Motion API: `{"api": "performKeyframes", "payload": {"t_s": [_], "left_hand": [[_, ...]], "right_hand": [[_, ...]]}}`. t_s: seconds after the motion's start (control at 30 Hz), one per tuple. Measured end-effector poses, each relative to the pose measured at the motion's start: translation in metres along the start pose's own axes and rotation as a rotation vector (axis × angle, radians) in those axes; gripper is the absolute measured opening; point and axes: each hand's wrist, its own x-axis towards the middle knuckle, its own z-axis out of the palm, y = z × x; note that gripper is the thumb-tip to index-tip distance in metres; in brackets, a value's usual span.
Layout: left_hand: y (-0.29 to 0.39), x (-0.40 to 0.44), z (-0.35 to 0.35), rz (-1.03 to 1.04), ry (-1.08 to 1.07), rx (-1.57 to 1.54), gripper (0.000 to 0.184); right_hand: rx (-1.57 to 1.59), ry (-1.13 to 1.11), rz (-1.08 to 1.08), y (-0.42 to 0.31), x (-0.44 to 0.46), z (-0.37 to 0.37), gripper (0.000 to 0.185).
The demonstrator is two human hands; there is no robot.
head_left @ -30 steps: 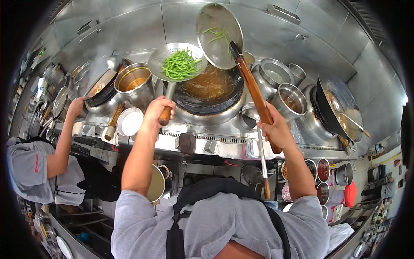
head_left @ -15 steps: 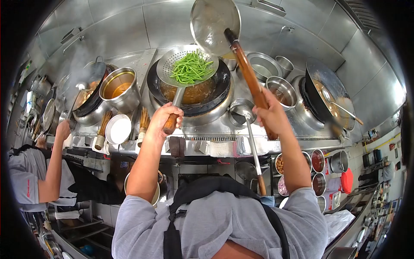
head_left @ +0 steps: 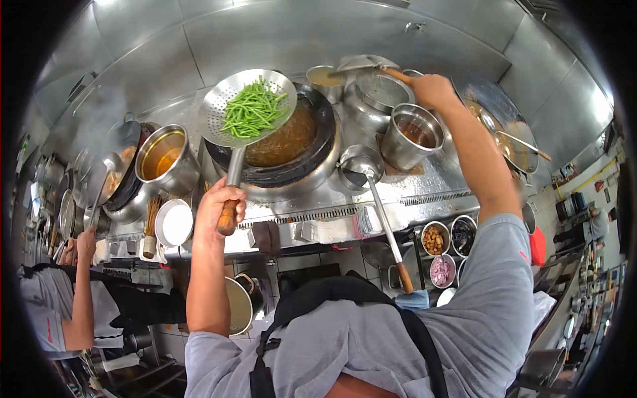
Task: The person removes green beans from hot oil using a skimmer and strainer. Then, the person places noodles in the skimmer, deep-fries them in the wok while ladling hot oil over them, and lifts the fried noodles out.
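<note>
My left hand (head_left: 221, 207) is closed round the wooden handle of a perforated strainer (head_left: 213, 113). Green beans (head_left: 253, 108) lie heaped in the strainer, which is over the left part of a wok (head_left: 325, 142) of brown liquid. At the back right, my right hand (head_left: 434, 91) grips the wooden handle of a round mesh skimmer (head_left: 363, 63), seen nearly edge-on above the pots. A ladle (head_left: 385, 219) rests with its bowl in a small metal pot (head_left: 361, 159) right of the wok, its handle sticking out over the front edge.
Steel pots (head_left: 411, 142) stand right of the wok, with another wok (head_left: 507, 126) beyond. To the left are a pot of orange liquid (head_left: 161, 159), a white bowl (head_left: 174, 223) and a brush (head_left: 151, 229). A co-worker's hand (head_left: 86, 244) holds a ladle at the far left. Ingredient bowls (head_left: 434, 239) sit below the counter.
My right hand has carried the skimmer right and down, from above the wok to the pots behind. The strainer with the beans has shifted slightly left in view, still in my left hand.
</note>
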Motion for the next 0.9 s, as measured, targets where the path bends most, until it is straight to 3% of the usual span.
{"api": "performKeyframes", "payload": {"t_s": [0.03, 0.13, 0.2, 0.27, 0.33, 0.4, 0.5, 0.6, 0.67, 0.7, 0.8, 0.83, 0.87, 0.9], "left_hand": [[0.001, -0.001, -0.001, 0.009, 0.018, 0.006, 0.036], [0.003, -0.004, -0.004, 0.023, 0.037, 0.008, 0.038], [0.002, -0.003, -0.011, 0.030, 0.039, 0.015, 0.038], [0.002, -0.003, -0.013, 0.032, 0.047, 0.013, 0.037], [0.002, -0.002, -0.014, 0.026, 0.037, 0.006, 0.036], [0.001, 0.004, -0.016, 0.023, 0.023, -0.019, 0.032], [0.009, 0.011, -0.016, 0.010, -0.031, -0.032, 0.029], [0.026, 0.020, -0.012, 0.016, -0.032, -0.013, 0.032], [0.037, 0.028, -0.006, 0.061, -0.034, -0.053, 0.035], [0.044, 0.026, 0.000, 0.060, -0.065, -0.055, 0.039], [0.052, 0.028, 0.008, 0.159, -0.120, -0.054, 0.041], [0.052, 0.031, 0.008, 0.174, -0.209, -0.088, 0.044], [0.046, 0.037, 0.005, 0.164, -0.180, -0.070, 0.044], [0.037, 0.045, 0.000, 0.156, -0.153, -0.052, 0.045]], "right_hand": [[0.014, 0.038, -0.022, 0.016, -0.014, 0.003, 0.039], [0.250, 0.128, 0.203, 0.036, -0.069, 0.028, 0.052], [0.362, 0.322, 0.209, 0.058, -0.100, 0.086, 0.056], [1.153, 0.020, 0.479, 0.038, -0.153, 0.081, 0.058], [1.622, 0.002, 0.441, 0.032, -0.197, 0.121, 0.054], [2.013, -0.095, 0.568, 0.017, -0.235, 0.137, 0.048], [2.285, -0.175, 0.614, 0.004, -0.276, 0.183, 0.046], [2.084, -0.227, 0.661, 0.000, -0.286, 0.189, 0.050], [1.855, -0.139, 0.642, -0.005, -0.289, 0.176, 0.056], [1.376, 0.067, 0.527, -0.010, -0.285, 0.177, 0.063], [0.564, 0.447, 0.457, -0.027, -0.296, 0.143, 0.066], [0.912, 0.271, 0.597, -0.047, -0.299, 0.113, 0.061], [1.009, 0.250, 0.519, -0.059, -0.305, 0.137, 0.063], [0.956, 0.086, 0.508, -0.082, -0.309, 0.119, 0.064]]}}
